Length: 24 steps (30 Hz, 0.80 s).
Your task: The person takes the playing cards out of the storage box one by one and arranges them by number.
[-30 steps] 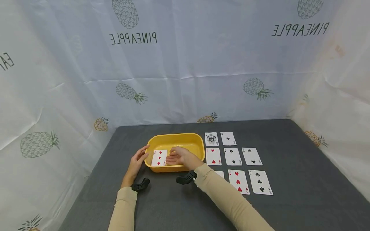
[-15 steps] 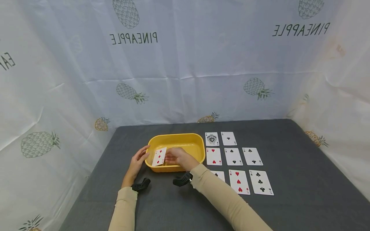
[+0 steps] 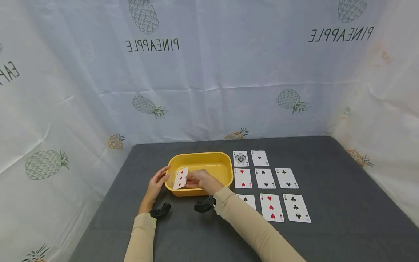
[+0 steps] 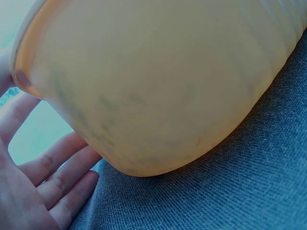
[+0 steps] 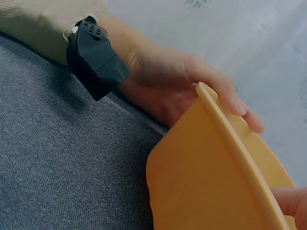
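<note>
A yellow plastic tub stands on the grey-covered table. My left hand holds its left end; in the left wrist view several fingers of that left hand lie near the outer wall of the tub. The right wrist view has the left hand with digits hooked over the rim of the tub. Inside the tub, my right hand pinches a playing card, the three of diamonds, by its right side. The card is tilted. The fingers partly hide what lies beneath.
To the tub's right, several face-up cards form rows: the ace of clubs, two of hearts, three of hearts and three of clubs among them. My right sleeve partly covers a spade card. A printed curtain hangs behind.
The three of diamonds lay flat in the tub; now its side is raised and it is tilted. My right fingers have closed on it. The left hand stays put.
</note>
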Tool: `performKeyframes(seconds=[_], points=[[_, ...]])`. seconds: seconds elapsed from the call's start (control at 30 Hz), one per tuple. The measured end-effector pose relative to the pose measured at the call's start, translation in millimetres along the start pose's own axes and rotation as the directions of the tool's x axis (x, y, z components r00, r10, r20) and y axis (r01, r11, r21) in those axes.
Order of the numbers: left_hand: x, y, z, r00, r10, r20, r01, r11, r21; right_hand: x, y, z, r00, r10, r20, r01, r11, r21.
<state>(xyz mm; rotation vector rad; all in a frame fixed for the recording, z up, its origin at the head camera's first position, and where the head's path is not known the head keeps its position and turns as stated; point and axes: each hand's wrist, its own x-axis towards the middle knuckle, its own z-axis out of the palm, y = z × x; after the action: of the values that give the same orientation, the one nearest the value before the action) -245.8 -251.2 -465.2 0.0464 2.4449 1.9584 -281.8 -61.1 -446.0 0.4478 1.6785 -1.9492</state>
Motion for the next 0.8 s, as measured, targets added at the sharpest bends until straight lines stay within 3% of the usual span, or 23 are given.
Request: performKeyframes(seconds=[0.33, 0.57, 0.8], points=[[3.8, -2.7, 2.0, 1.000, 0.013, 0.006, -0.013, 1.000, 0.017, 1, -2, -2, 1.000, 0.007, -0.006, -0.006, 1.000, 0.022], [19.9, -27.9, -0.5, 1.000, 0.002, -0.003, -0.002, 1.000, 0.024, 0, -6, -7, 1.000, 0.013, -0.013, -0.012, 0.997, 0.076], [21.1, -31.0, -1.7, 1.000, 0.015, -0.007, -0.015, 0.999, 0.031, -10, -15, -17, 0.999, -0.045, 0.023, 0.043, 0.997, 0.069]])
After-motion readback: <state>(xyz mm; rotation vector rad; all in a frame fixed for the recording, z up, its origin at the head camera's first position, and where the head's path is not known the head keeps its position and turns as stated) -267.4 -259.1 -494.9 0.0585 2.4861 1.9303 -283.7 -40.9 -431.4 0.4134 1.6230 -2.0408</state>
